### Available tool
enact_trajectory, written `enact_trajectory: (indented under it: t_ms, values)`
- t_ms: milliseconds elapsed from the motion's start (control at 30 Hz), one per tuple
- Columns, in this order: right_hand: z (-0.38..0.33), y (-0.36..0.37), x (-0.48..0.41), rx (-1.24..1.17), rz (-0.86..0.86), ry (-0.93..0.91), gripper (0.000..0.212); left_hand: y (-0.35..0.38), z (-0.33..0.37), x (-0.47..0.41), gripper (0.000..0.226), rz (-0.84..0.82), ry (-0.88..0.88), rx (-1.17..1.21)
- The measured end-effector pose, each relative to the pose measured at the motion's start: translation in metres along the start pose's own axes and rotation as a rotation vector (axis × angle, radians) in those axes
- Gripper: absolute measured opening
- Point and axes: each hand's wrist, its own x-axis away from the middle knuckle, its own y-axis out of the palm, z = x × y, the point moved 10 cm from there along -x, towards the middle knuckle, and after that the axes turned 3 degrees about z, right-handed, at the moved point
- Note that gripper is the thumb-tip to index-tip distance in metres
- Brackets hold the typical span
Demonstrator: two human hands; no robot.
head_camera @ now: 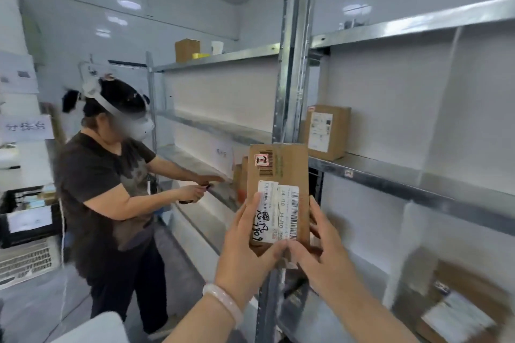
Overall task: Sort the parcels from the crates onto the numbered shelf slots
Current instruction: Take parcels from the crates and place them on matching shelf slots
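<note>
I hold a brown cardboard parcel (278, 175) upright in front of me, its white barcode label with handwriting facing me. My left hand (248, 253) grips its lower left side and my right hand (320, 253) grips its lower right side. It hangs in front of the metal upright (292, 64) of the shelf. Another labelled parcel (326, 131) stands on the middle shelf board (390, 172) to the right. A third parcel (459, 309) lies blurred on the lower shelf at the right.
A person in a dark T-shirt (106, 189) with a headset stands at the left, hands at the left shelf bay. Black crates (28, 217) sit at the far left. A box (187, 50) and a cup stand on the top shelf.
</note>
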Motion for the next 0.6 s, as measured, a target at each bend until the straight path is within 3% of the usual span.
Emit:
enact_trajectory:
  t_ms: [267,600]
  values:
    - [-0.012,-0.143,0.012,0.473,0.219,-0.073,0.076,0.122,0.062,-0.027,0.093,-0.135,0.172,0.197]
    - [-0.037,-0.234,0.064,0.978,0.408,0.082,0.076,0.216,0.131,-0.03,0.093,-0.31,0.358,0.325]
